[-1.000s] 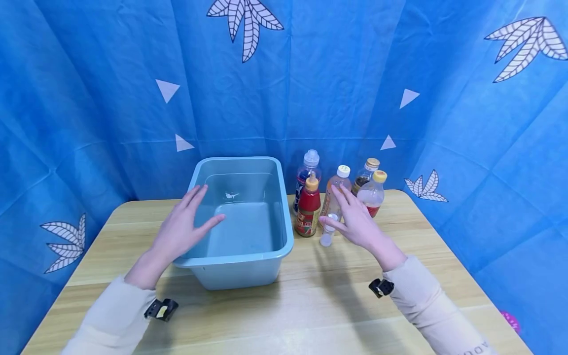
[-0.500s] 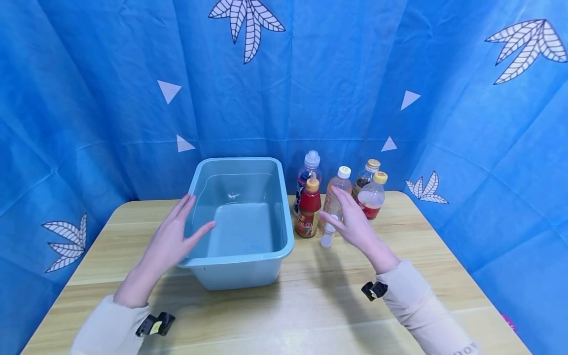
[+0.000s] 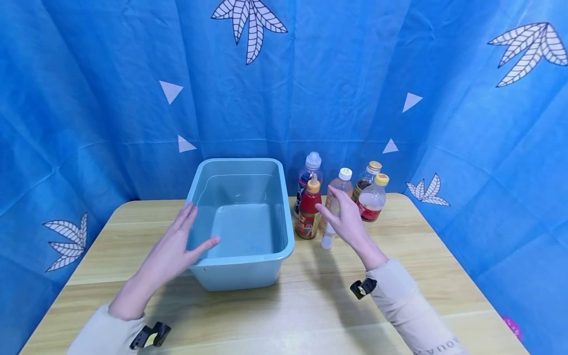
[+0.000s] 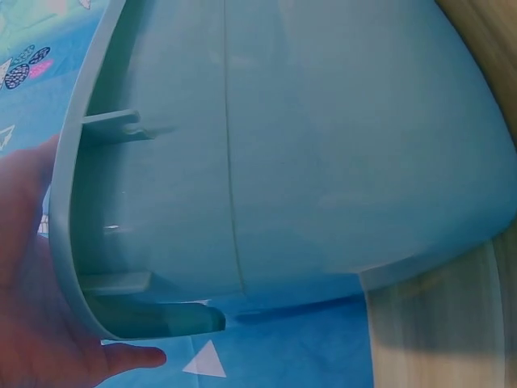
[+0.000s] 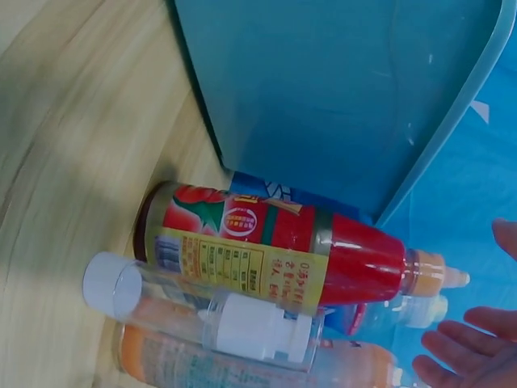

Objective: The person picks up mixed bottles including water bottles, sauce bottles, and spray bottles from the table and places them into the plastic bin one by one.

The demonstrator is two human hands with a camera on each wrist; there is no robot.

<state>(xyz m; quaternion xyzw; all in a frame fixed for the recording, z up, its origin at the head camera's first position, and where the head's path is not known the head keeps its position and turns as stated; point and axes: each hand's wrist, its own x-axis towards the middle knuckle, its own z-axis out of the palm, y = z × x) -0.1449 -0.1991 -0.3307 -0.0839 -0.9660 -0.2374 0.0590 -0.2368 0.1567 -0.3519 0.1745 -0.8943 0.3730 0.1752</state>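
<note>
My left hand [image 3: 170, 251] is at the near left side of a blue plastic basin [image 3: 235, 275], fingers straight and thumb spread over its rim. In the left wrist view the fingers lie beside the basin's rim [image 4: 63, 218]. Fingers extended, my right hand [image 3: 350, 224] hovers by a group of bottles. Nearest to it are a red ketchup bottle [image 5: 283, 234] with a yellow nozzle cap, a small clear pump bottle [image 5: 174, 307] and a white-capped bottle with orange contents [image 5: 178, 368], partly hidden behind the hand in the head view. Neither hand holds anything.
Behind the ketchup stands a blue-labelled drink bottle [image 3: 306, 176]. Further right are a yellow-capped bottle [image 3: 372, 201] with a red label and a tan-capped bottle [image 3: 364, 182] with dark contents. A blue curtain [image 3: 248, 108] hangs behind the wooden table [image 3: 310, 320].
My left hand has drawn back slightly toward the near side of the basin. My right hand has shifted a little left, and its fingers and thumb now overlap the bottles differently. The bottles stay put.
</note>
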